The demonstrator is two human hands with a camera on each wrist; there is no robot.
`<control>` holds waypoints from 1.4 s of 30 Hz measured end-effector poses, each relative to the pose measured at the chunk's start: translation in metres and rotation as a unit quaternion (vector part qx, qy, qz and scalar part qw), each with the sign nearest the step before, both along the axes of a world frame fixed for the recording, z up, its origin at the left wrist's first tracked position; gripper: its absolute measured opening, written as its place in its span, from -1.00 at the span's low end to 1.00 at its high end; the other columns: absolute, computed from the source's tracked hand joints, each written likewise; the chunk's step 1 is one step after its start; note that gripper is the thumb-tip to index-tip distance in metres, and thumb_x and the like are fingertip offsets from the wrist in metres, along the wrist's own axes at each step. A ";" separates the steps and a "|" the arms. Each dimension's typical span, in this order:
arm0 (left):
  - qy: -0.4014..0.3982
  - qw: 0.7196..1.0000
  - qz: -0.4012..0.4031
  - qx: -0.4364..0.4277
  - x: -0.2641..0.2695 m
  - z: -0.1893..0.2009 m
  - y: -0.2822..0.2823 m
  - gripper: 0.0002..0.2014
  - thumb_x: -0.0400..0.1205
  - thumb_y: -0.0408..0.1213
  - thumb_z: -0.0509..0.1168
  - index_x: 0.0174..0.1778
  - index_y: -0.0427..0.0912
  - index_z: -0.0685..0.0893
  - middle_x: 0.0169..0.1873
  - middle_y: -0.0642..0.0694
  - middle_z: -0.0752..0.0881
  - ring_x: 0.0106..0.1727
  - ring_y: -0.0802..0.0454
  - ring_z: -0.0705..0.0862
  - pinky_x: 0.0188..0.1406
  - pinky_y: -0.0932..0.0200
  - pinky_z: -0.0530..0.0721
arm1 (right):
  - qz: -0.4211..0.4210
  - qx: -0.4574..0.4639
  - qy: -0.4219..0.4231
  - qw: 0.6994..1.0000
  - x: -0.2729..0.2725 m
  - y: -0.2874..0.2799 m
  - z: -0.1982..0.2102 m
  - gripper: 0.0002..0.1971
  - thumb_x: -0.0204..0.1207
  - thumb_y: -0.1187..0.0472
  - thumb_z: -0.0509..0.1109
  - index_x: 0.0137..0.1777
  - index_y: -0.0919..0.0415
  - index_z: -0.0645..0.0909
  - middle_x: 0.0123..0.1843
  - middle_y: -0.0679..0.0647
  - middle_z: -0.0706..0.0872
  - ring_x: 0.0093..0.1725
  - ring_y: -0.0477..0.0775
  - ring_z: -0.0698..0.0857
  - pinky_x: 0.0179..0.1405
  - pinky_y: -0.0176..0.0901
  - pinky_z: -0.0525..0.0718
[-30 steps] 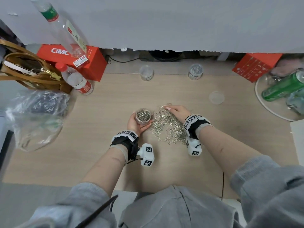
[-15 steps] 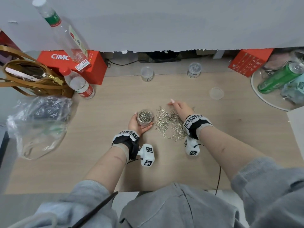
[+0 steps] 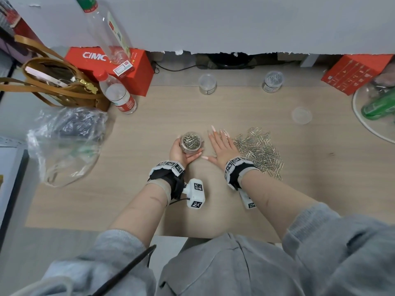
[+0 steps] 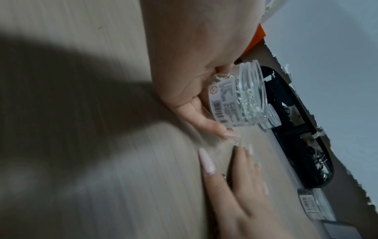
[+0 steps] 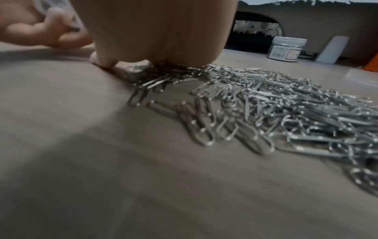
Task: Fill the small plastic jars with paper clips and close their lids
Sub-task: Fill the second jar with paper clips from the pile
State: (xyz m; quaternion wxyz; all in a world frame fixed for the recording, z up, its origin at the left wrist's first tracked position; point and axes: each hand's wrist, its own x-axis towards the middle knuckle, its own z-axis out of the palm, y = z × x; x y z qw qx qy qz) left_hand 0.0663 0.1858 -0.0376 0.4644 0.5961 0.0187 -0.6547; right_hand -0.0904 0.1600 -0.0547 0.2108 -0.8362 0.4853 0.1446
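Note:
My left hand [image 3: 179, 151] grips a small clear jar [image 3: 190, 142] full of paper clips, open-topped and just above the wooden table [image 3: 149, 135]. The left wrist view shows the labelled jar [image 4: 239, 97] tilted in the left hand [image 4: 190, 67]. Beside the jar my right hand [image 3: 221, 144] lies flat on the table, fingers straight, at the left edge of the loose paper clip pile [image 3: 259, 150]. In the right wrist view its palm [image 5: 159, 32] rests on the pile [image 5: 266, 105]. A loose clear lid [image 3: 301, 115] lies at the right.
At the table's back edge stand an empty lidless jar [image 3: 207, 81] and a closed filled jar [image 3: 273, 81]. A water bottle [image 3: 119, 97], red box [image 3: 111, 67], brown bag [image 3: 59, 82] and plastic bag [image 3: 66, 146] crowd the left. A round tray [image 3: 363, 122] with a green bottle sits right.
My right hand has slid left off the middle of the pile and now lies flat beside the jar. The left hand still holds the jar.

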 end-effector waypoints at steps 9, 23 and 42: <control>-0.013 1.000 -0.017 -0.003 -0.011 -0.003 0.000 -0.49 0.71 0.07 -0.05 0.33 -0.25 0.51 -0.17 -0.24 0.76 -0.44 -0.08 0.78 -0.47 0.19 0.76 | -0.029 -0.023 0.004 0.999 -0.010 0.001 -0.002 -0.36 0.65 -0.17 -0.16 0.60 0.04 -0.34 0.66 -0.01 -0.31 0.65 0.05 -0.27 0.58 -0.03 -0.35; 0.006 0.992 -0.129 -0.001 -0.063 0.004 -0.022 -0.54 0.72 0.07 -0.09 -0.01 -0.19 0.59 -0.44 -0.15 0.80 -0.45 -0.06 0.78 -0.40 0.20 0.74 | -0.205 -0.026 -0.078 0.975 -0.099 0.007 0.017 -0.31 0.61 -0.19 0.04 0.63 -0.02 -0.16 0.68 -0.03 -0.15 0.65 0.08 -0.23 0.62 0.00 -0.30; -0.001 0.984 -0.177 0.010 -0.085 -0.007 -0.025 -0.47 0.72 0.06 -0.07 0.39 -0.29 0.46 -0.33 -0.13 0.82 -0.39 -0.06 0.80 -0.49 0.25 0.73 | -0.275 0.026 -0.048 0.960 -0.114 0.020 0.000 0.18 0.22 -0.45 0.32 0.60 0.00 -0.36 0.66 0.01 -0.30 0.63 0.11 -0.33 0.56 0.10 -0.40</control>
